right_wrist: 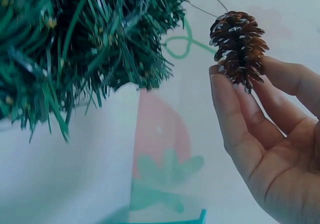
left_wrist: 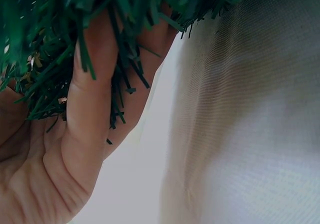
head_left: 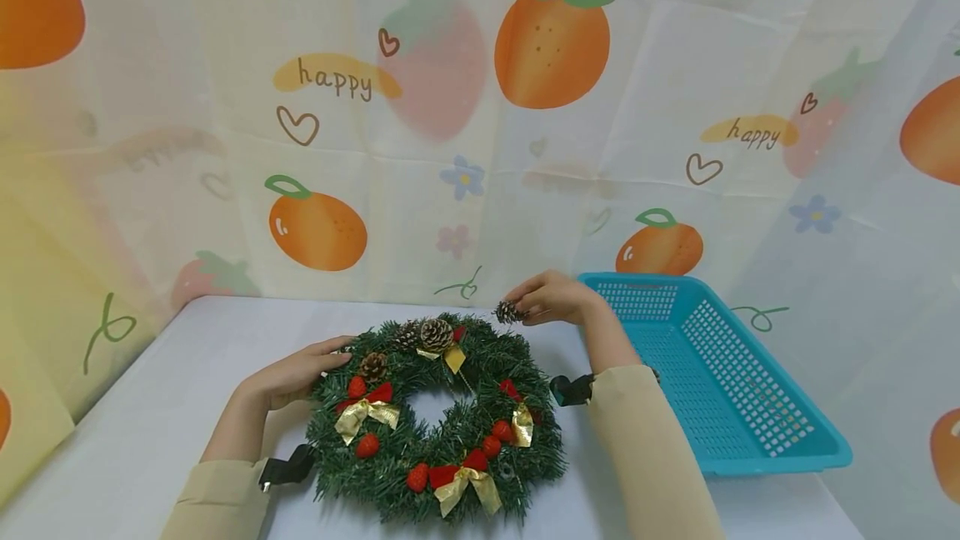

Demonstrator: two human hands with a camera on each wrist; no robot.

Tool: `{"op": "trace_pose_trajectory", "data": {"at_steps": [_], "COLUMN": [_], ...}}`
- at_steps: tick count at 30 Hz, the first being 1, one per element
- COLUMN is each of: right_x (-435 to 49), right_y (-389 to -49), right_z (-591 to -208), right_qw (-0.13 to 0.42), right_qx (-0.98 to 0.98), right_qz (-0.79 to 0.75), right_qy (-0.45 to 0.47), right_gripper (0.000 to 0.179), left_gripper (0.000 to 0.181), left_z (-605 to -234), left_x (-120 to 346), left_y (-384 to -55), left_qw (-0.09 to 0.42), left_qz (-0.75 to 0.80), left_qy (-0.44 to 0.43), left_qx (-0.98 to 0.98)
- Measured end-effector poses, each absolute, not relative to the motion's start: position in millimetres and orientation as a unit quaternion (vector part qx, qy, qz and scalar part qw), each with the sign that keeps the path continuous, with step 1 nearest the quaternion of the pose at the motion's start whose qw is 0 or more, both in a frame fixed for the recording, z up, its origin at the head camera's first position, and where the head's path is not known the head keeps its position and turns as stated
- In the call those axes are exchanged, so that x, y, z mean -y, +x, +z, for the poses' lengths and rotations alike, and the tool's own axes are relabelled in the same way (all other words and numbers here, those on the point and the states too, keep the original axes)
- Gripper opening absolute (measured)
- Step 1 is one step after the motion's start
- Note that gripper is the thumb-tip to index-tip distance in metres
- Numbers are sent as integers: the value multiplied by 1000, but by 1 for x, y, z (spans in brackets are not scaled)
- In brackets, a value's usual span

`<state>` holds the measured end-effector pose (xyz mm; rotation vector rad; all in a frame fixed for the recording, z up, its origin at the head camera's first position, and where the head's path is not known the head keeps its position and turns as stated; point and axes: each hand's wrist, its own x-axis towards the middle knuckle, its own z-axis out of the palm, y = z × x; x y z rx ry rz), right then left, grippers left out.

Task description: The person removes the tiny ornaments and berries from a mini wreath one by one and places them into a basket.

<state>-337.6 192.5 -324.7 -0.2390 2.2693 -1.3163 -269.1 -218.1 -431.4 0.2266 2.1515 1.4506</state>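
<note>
A green wreath point(head_left: 397, 490) lies on the white table, with gold-and-red bows, red berries and several pine cones point(head_left: 437, 334) on it. At its left rim, my left hand point(head_left: 296, 372) holds the wreath. In the left wrist view, the fingers point(left_wrist: 90, 114) curl in among the green needles, which hide their tips. Beyond the wreath's far right edge, my right hand point(head_left: 555, 298) pinches a small pine cone point(right_wrist: 239, 49) with white-tipped scales between thumb and fingers. A thin wire runs from the top of this cone towards the wreath; whether it touches is unclear.
To the right stands a turquoise plastic basket point(head_left: 750, 467) with perforated walls, partly behind the right forearm. A curtain point(head_left: 480, 223) printed with fruit hangs behind the white table point(head_left: 150, 423). A dark wrist mount point(head_left: 288, 468) sits on the left sleeve, near the wreath.
</note>
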Motion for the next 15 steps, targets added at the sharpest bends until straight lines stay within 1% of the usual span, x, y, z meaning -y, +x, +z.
{"op": "trace_pose_trajectory", "data": {"at_steps": [8, 15], "right_x": [-213, -231], "right_y": [-338, -336], "right_z": [-324, -326], "right_qw": [246, 237], "right_qx": [-818, -806], "right_qz": [-508, -532], "right_qy": [-114, -109], "right_gripper": [41, 43], "left_gripper": [72, 72], "left_z": [-430, -429], "left_x": [217, 216], "left_y": [-268, -268], "left_qw": [264, 264], "left_qz": [533, 531], "left_qy": [83, 85], "left_qx": [-800, -801]}}
